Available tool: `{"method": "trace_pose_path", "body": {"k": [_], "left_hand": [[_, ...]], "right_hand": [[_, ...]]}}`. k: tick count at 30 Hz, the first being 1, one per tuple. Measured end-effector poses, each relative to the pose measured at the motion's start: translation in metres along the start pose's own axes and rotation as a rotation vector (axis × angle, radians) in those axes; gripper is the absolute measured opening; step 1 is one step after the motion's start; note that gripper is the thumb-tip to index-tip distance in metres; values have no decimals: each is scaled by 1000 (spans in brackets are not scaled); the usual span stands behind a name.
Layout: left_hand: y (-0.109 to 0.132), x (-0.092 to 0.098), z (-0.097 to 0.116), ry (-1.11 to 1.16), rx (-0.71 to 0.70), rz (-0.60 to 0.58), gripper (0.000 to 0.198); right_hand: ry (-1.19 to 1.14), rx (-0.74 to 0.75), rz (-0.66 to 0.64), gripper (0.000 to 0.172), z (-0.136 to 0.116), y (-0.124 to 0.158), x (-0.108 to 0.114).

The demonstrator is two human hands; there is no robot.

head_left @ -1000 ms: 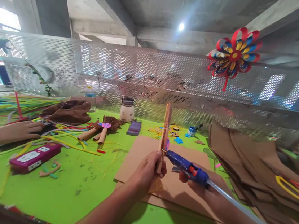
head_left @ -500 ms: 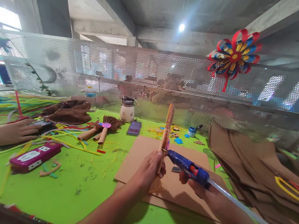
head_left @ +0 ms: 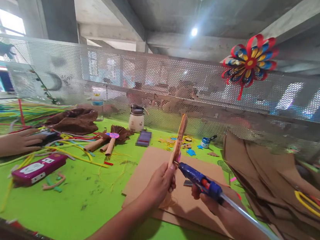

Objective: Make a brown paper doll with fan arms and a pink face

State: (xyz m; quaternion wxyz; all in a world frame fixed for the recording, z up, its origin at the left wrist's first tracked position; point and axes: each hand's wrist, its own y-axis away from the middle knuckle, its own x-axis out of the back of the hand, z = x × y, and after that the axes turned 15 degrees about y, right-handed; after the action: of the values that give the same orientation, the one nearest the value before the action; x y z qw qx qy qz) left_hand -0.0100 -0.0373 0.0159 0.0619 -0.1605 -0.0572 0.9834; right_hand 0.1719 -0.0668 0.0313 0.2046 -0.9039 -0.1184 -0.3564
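My left hand [head_left: 160,183] is closed around the rolled handle of a brown paper fan [head_left: 179,136], held upright and seen edge-on. A yellow strand runs along its edge, and a bit of pink shows on its right side. My right hand [head_left: 219,203] grips a blue hot glue gun [head_left: 199,178] with a long clear glue stick [head_left: 249,213] out of its back. The nozzle points left, at or very near the fan just above my left fingers; I cannot tell whether it touches. Beneath both hands lie brown cardboard sheets [head_left: 146,173].
Another person's hand [head_left: 23,143] rests at the left by a dark object. Nearby are a purple case [head_left: 38,169], coloured pipe cleaners [head_left: 32,112] and pleated paper fans [head_left: 113,137]. A jar [head_left: 136,119] and blue paint pot [head_left: 205,142] stand behind; brown paper [head_left: 259,167] is stacked right.
Very little differs. The fan and the glue gun keep nearly the same pose, and the whole view has shifted slightly.
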Motion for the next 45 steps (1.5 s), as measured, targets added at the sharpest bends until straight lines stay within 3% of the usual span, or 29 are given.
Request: {"method": "trace_pose_path", "body": {"k": [27,34,45], "left_hand": [[-4,1,-13,8,13,59,41],[-7,5,-18,-4,-18,26,40],[-1,1,-11,-11,-31,52,40]], "right_hand": [[99,-32,11,33,0,1,-3],[59,4,0,32,1,1,-2],[81,-57,46,35,1,4,-5]]}}
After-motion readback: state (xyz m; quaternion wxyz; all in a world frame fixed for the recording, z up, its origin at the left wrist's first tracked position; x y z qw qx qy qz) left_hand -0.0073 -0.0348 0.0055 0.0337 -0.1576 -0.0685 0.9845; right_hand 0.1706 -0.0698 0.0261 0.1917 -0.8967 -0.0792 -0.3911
